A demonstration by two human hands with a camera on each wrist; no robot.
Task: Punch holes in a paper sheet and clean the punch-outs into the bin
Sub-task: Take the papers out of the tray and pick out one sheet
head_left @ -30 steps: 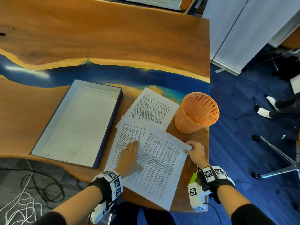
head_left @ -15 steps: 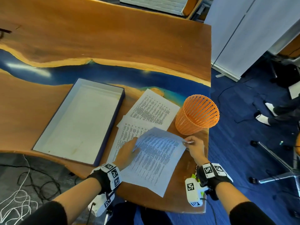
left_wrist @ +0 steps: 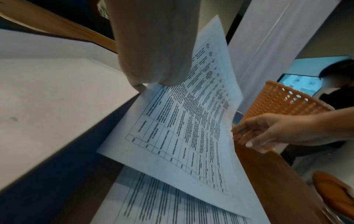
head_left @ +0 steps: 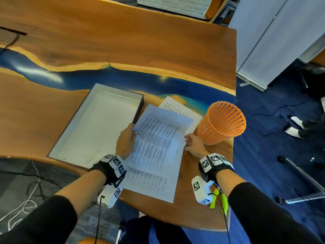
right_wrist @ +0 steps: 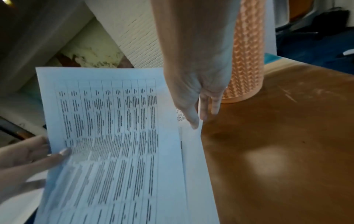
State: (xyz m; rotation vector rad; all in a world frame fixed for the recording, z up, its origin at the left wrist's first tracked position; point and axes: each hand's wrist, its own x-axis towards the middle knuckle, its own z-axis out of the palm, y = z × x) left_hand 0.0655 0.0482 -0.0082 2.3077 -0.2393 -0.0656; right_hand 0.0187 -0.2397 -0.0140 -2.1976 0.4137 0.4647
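Glossy wood table [head_left: 123,41]; matt paper sheet [head_left: 158,138]; orange plastic mesh bin [head_left: 221,124].

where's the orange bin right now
In the head view the orange bin stands upright near the table's right edge, just beyond the right hand, beside the printed sheets.

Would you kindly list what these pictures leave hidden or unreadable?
- Printed text on the lifted sheet: blurred in every view.
- Sheets beneath: largely covered by it.
- Orange bin contents: hidden by its wall.
- Left hand fingertips: behind the sheet, head view.
- Hole punch: not visible.
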